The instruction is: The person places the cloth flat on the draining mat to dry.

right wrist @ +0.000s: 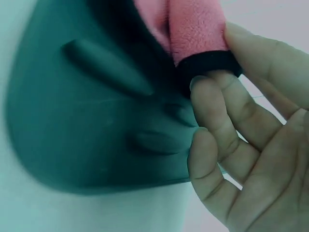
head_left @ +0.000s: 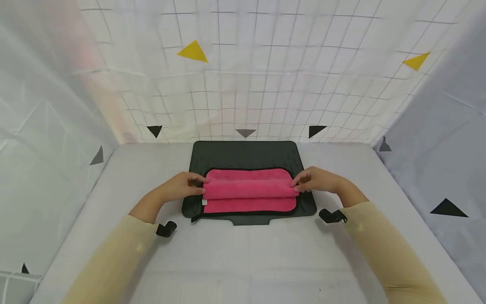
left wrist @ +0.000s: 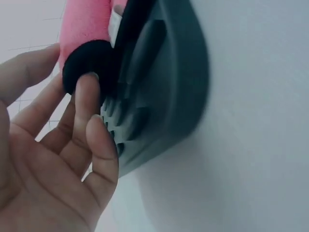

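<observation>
A pink towel with black edging lies on a dark ridged board, a raised fold running across its middle. My left hand pinches the fold's left end between thumb and fingers. At the right end, my right hand grips the same fold. The left wrist view shows the towel's black-edged end between the left thumb and fingers, the lower fingers curled beneath. In the right wrist view, the thumb lies on the pink cloth and fingertips reach under its black edge. A small white tag sits near the towel's left side.
The board rests on a white table surface. Behind it rises a white grid-lined sheet with yellow and black triangles, and pale sheets hang at both sides. A black strap end pokes out at the board's front left.
</observation>
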Demonstrator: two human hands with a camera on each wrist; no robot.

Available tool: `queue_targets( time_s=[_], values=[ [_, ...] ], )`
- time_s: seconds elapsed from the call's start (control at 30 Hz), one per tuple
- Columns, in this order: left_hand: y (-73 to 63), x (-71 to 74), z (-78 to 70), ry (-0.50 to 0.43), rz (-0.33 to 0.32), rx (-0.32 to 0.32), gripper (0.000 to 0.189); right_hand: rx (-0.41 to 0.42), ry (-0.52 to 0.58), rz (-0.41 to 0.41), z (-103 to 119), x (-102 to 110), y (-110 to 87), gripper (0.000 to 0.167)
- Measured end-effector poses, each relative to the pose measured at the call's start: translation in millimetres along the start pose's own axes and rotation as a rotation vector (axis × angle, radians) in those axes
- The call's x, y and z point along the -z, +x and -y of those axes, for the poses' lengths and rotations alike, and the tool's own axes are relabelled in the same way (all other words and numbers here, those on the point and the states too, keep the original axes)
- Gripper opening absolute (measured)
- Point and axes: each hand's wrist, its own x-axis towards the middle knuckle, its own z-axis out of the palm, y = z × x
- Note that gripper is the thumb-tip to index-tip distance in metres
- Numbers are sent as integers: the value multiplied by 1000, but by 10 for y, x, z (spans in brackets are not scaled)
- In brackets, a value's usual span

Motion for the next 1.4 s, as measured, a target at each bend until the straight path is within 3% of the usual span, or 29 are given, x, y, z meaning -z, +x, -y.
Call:
queue_targets(
  time_s=[0.4, 0.63, 1.07, 1.4],
  values=[
    [194, -117, -30, 40, -134, -3, 42, -31, -13, -191, -35, -8, 197, 35],
    [243, -146, -120, 28, -155, -25, 32, -20, -81, -213, 22, -65, 273, 36],
    [366, 48, -341, 53, -317, -31, 37, -6, -99, -334, 251, 246, 279, 36],
    [682, 169, -332, 13, -430, -33, 40, -12, -105, -490, 431, 416, 489, 36]
  ],
)
